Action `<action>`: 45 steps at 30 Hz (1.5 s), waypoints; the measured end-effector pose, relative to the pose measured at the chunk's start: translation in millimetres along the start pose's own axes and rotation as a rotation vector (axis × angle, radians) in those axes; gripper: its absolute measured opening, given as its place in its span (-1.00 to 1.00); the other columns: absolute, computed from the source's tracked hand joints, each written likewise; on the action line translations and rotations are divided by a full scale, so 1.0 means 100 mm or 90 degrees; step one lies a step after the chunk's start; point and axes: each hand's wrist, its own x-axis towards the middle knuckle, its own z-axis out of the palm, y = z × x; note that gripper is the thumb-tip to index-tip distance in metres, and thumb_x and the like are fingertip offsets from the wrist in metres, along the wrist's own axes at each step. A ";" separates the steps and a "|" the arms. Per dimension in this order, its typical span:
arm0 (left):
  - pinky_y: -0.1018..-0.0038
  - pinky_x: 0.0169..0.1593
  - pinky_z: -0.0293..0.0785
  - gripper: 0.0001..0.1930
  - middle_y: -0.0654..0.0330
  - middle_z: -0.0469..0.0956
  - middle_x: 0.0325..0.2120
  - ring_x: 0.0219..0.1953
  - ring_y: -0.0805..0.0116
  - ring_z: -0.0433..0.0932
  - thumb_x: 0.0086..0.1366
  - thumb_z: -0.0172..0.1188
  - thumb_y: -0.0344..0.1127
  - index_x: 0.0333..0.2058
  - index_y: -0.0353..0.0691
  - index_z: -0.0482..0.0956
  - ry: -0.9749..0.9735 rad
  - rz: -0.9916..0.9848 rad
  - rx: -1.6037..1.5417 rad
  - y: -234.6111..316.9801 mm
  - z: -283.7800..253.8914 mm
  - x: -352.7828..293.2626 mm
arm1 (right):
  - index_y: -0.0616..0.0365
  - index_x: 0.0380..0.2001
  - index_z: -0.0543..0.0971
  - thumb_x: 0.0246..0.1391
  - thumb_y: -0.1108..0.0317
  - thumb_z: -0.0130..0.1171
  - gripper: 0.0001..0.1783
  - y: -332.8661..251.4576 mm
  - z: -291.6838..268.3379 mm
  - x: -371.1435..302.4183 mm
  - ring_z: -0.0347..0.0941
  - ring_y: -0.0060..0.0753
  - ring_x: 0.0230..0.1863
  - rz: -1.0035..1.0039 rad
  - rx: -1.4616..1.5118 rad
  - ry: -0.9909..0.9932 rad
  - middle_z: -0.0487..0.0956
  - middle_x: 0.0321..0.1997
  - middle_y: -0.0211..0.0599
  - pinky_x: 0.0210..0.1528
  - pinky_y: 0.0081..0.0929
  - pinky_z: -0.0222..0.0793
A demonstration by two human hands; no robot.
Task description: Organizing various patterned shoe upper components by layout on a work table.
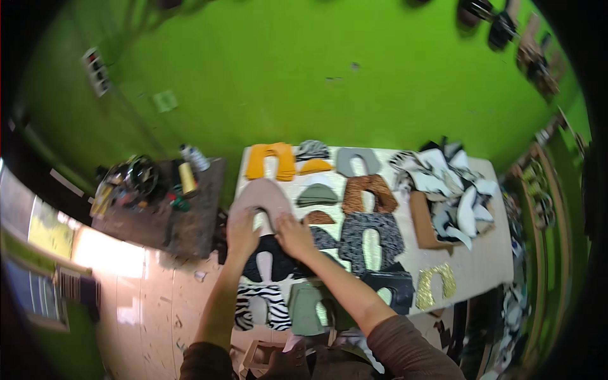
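Both of my hands are on a beige-pink U-shaped piece (261, 192), which looks like cut shoe-upper material. My left hand (242, 232) grips its left leg, and my right hand (294, 235) has hold of the right leg. The fingers are partly blurred. Just below the hands lies a black U-shaped piece (266, 266), partly covered by them. Beyond the beige piece sits a stack of orange U-shaped pieces (253, 162). A rust-brown half-round piece (320, 218) lies right of my right hand.
More cut pieces cover the white table (405, 237): zebra-striped (276, 305), green (304, 307), speckled grey (351, 237) and gold (447, 280). A cardboard box (423, 225) overflows with scraps at the right. A dark side table (202, 221) at the left bears tools and bottles.
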 end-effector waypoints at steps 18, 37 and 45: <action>0.25 -0.05 0.33 -0.74 0.01 0.52 -0.28 -0.18 0.05 0.46 0.08 -0.05 -0.50 -0.23 -0.26 0.49 0.041 0.205 -0.437 3.73 -0.26 -0.43 | 0.30 -0.36 0.45 -0.04 0.46 -0.02 -0.84 1.75 -1.75 -2.29 0.39 0.00 -0.25 0.091 0.307 0.181 0.47 -0.35 -0.06 -0.17 -0.23 0.31; 0.27 -0.10 0.37 -0.76 0.04 0.50 -0.32 -0.23 0.06 0.48 0.15 0.02 -0.30 -0.23 -0.27 0.49 -0.073 0.293 -0.345 5.31 -0.09 -0.02 | 0.14 -0.21 0.45 -0.20 0.27 0.24 -0.58 4.30 -2.33 -2.75 0.48 0.03 -0.32 0.412 -0.036 -0.003 0.55 -0.37 -0.06 -0.18 -0.18 0.35; 0.27 -0.12 0.39 -0.74 -0.01 0.51 -0.28 -0.22 0.02 0.48 0.16 0.02 -0.30 -0.20 -0.30 0.50 -0.081 0.239 -0.362 5.22 -0.17 -0.10 | 0.11 -0.01 0.33 -0.26 0.15 0.33 -0.31 4.31 -2.38 -2.76 0.46 -0.04 -0.16 0.384 -0.034 -0.068 0.47 -0.18 -0.08 -0.15 -0.24 0.41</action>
